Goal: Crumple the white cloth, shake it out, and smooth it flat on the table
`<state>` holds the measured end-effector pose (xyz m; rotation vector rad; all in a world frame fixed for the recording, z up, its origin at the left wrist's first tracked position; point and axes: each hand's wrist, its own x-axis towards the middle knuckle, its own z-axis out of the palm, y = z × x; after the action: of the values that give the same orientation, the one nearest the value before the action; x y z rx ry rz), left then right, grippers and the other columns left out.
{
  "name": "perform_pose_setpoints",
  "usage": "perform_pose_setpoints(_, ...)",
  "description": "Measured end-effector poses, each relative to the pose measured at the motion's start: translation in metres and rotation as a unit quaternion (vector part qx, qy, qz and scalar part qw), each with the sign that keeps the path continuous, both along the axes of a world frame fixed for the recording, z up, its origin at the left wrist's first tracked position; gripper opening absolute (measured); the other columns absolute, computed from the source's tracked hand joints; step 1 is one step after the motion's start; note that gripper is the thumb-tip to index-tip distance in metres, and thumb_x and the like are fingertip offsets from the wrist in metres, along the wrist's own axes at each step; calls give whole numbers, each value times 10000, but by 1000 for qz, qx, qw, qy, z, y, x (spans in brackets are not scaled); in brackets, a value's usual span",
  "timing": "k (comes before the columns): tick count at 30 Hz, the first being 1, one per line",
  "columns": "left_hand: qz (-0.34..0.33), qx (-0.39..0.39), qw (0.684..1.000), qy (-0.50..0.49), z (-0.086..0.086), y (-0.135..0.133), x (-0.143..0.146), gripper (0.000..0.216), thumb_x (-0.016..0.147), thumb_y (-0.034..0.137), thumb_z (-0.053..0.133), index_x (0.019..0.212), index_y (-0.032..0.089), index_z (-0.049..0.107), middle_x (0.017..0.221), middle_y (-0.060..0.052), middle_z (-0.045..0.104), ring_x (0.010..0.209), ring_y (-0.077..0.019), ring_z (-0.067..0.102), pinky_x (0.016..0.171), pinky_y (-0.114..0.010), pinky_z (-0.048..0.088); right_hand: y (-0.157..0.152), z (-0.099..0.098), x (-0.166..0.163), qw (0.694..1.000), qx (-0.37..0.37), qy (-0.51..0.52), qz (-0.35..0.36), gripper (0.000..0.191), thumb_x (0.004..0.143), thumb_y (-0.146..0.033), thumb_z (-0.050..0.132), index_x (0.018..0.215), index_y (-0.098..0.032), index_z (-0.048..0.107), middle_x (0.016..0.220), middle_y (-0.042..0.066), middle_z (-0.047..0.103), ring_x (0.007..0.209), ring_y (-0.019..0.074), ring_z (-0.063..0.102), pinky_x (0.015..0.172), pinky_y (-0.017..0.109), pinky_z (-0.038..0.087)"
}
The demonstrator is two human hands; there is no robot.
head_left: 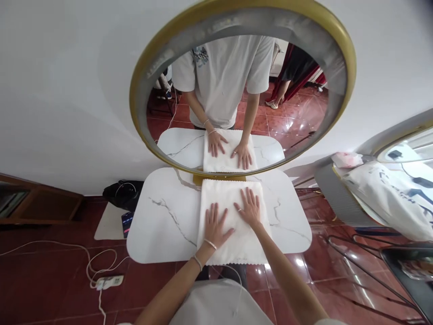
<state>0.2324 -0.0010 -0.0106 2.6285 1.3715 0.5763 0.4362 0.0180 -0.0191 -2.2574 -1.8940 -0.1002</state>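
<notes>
Both palms flat on white towel (233, 216), centred on marble surface (162, 216) under the mirror (243, 85). Left hand (214, 225), right hand (250, 207): fingers spread wide, gripping nothing, probably pressing cloth smooth.

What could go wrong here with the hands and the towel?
The towel hangs slightly over the near edge of the table, so pressure from the flat left hand and right hand might drag it off. A power strip and its cable lie on the floor beside the table, a possible trip hazard.
</notes>
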Motion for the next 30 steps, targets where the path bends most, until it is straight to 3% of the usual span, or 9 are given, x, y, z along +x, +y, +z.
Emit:
perform_pose_setpoints(3, -19, -8, 1000, -14, 2, 13, -3, 736, 836, 596, 553, 1476, 299, 343, 1594, -110, 205, 1456, -336, 209, 1152, -531, 226, 0, -1, 2, 1000, 7, -9, -10, 656, 966, -530, 351, 1529, -221, 217, 1594, 92, 189, 1474, 249, 140, 1170, 496, 149)
perform_pose_setpoints(6, -15, -15, 1000, -20, 6, 25, -28, 651, 866, 578, 523, 1449, 321, 392, 1581, -92, 251, 1449, -289, 250, 1156, -478, 245, 6, 0, -18, 1000, 13, -10, 1, 643, 971, -518, 348, 1526, -215, 228, 1600, 105, 158, 1479, 263, 107, 1167, 516, 139)
perform_pose_setpoints(13, 22, -20, 999, 21, 16, 49, -123, 630, 866, 548, 546, 1434, 307, 420, 1571, -106, 272, 1436, -295, 281, 1139, -484, 270, 47, 2, -112, 997, 31, 21, 62, 704, 953, -491, 421, 1541, -208, 156, 1611, 127, 65, 1483, 297, 25, 1163, 535, 134)
perform_pose_setpoints(18, 57, -21, 998, 28, 18, 48, -180, 619, 850, 547, 568, 1402, 287, 466, 1544, -111, 329, 1411, -306, 321, 1130, -493, 290, 60, 2, -172, 992, 38, 50, 106, 708, 961, -477, 410, 1547, -214, 111, 1613, 122, 37, 1484, 293, 26, 1165, 525, 137)
perform_pose_setpoints(23, 135, -49, 989, -20, 25, 69, -184, 534, 910, 455, 497, 1382, 206, 489, 1330, -142, 529, 1278, -280, 461, 1063, -451, 398, 49, 4, -191, 990, 36, 55, 125, 673, 981, -455, 368, 1549, -216, 98, 1605, 115, 125, 1484, 263, 73, 1168, 507, 146)
perform_pose_setpoints(30, 151, -69, 986, 20, 18, 142, -171, 530, 895, 475, 517, 1400, 322, 475, 1576, -80, 255, 1455, -385, 159, 1148, -586, 205, 58, 7, -206, 985, 34, 53, 160, 639, 969, -424, 374, 1534, -184, 193, 1597, 145, 148, 1478, 270, 113, 1164, 517, 123)
